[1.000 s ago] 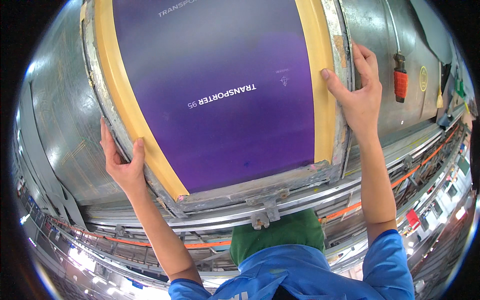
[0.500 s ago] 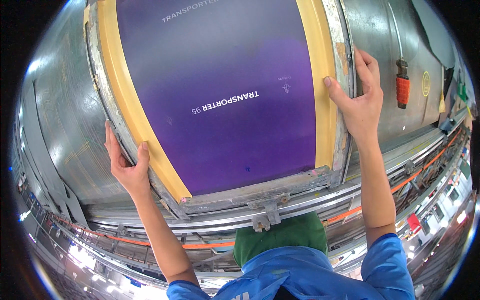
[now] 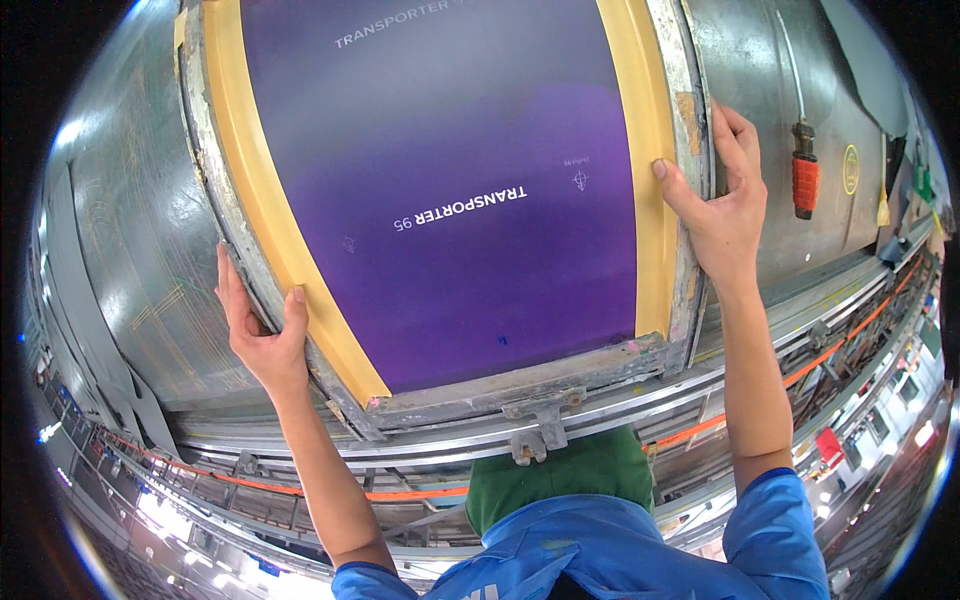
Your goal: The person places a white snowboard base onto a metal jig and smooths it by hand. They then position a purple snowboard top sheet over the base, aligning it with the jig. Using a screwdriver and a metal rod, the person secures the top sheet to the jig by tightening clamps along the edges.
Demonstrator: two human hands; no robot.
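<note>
In front of me lies a screen-printing frame (image 3: 455, 385) with worn, paint-stained metal sides and yellow tape strips (image 3: 655, 230) along its inner edges. Within it shows a purple sheet (image 3: 460, 290) fading to dark grey, with white lettering and small marks. My left hand (image 3: 270, 335) grips the frame's left side, thumb on the tape and fingers along the outer edge. Higher up on the right side, my right hand (image 3: 725, 205) does the same, its thumb over the tape. The far end of the frame runs out of the picture.
A tool like a screwdriver with a red-and-black handle (image 3: 805, 180) lies on the grey tabletop (image 3: 740, 60) to the right. Grey flaps (image 3: 105, 330) hang at the left. A metal rail with a clamp (image 3: 535, 440) and an orange strip (image 3: 440, 493) run along the near edge.
The frame has shifted slightly to the right along the table, together with the purple sheet seen inside it. My left hand has moved with it; both hands keep their hold.
</note>
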